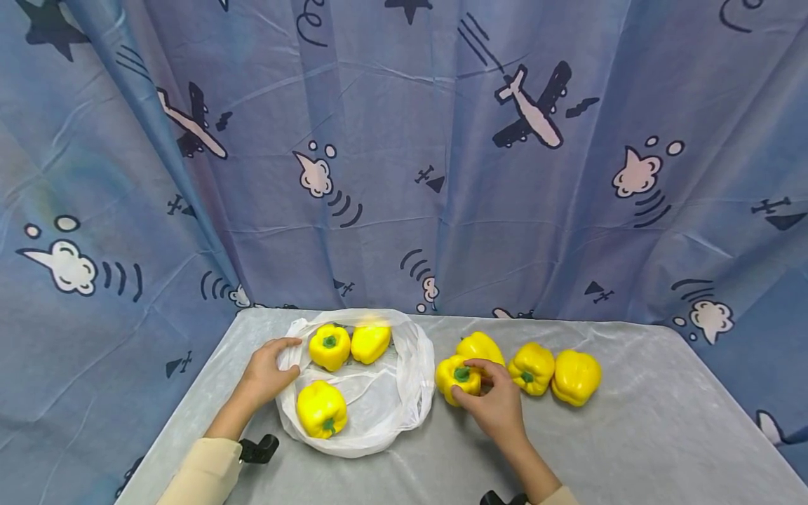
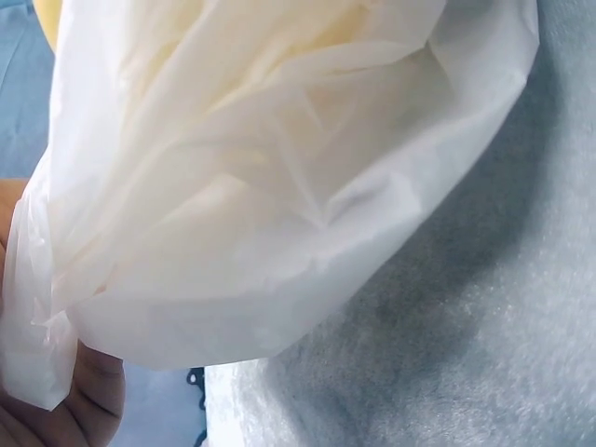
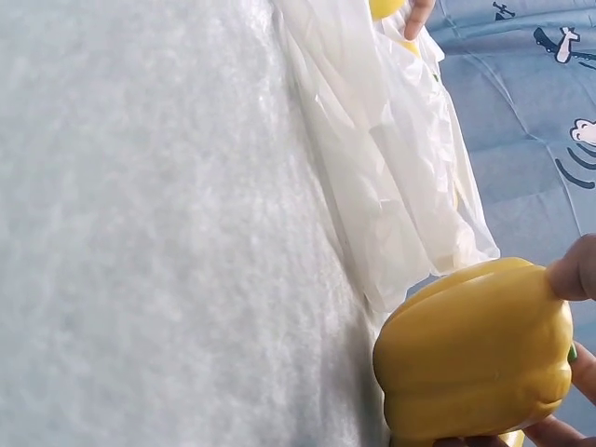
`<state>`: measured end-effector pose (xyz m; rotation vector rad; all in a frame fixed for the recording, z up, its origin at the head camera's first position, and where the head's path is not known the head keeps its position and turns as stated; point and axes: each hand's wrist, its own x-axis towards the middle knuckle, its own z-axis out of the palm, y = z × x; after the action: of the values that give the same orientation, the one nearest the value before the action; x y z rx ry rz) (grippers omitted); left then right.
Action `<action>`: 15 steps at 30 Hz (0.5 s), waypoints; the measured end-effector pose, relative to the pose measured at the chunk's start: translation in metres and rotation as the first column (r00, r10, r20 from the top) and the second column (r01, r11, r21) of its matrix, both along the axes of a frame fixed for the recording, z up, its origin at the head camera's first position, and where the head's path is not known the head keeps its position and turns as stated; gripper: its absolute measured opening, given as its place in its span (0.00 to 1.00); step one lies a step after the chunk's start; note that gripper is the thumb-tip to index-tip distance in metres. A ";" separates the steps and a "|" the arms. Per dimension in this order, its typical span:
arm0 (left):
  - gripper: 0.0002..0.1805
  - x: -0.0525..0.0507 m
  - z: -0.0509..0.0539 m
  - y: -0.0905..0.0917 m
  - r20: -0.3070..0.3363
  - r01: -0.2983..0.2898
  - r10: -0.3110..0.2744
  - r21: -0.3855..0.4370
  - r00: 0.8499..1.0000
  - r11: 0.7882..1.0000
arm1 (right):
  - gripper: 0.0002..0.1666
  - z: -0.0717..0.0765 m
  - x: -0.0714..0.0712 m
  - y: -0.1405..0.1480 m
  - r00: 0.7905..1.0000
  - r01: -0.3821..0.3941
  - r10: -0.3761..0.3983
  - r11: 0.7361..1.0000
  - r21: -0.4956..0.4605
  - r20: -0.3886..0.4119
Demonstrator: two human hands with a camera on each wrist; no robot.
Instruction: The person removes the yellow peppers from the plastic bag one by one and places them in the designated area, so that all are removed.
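A white plastic bag [image 1: 415, 396] stands open on the table, with three yellow bell peppers [image 1: 321, 409] inside. At its left rim, my left hand [image 1: 260, 375] holds the plastic between thumb and fingers; in the left wrist view, the bag's thin wall [image 2: 233, 242] covers much of that hand [image 2: 98, 391]. To the right of the bag, my right hand [image 1: 499, 407] grips a yellow bell pepper [image 1: 447, 379] around its sides, its green stem facing me. The right wrist view shows this held pepper [image 3: 470, 349] close to the bag's side [image 3: 372, 177].
Just behind the held pepper lies another yellow bell pepper [image 1: 481, 346], partly covered. Two more, a stem-forward pepper [image 1: 533, 365] and a pepper on its side [image 1: 576, 377], touch each other farther right. A blue printed curtain [image 1: 379, 175] hangs behind the grey-covered table [image 1: 663, 421].
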<state>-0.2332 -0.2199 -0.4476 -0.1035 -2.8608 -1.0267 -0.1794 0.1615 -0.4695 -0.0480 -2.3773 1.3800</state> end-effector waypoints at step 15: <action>0.27 0.000 -0.002 -0.002 -0.024 0.008 -0.008 -0.005 1.000 1.000 | 0.27 -0.008 -0.004 0.000 1.000 0.007 -0.008 1.000 0.015 0.005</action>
<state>-0.2333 -0.2218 -0.4496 -0.1274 -2.8443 -1.0127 -0.1836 0.1612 -0.4776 -0.0565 -2.3897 1.3597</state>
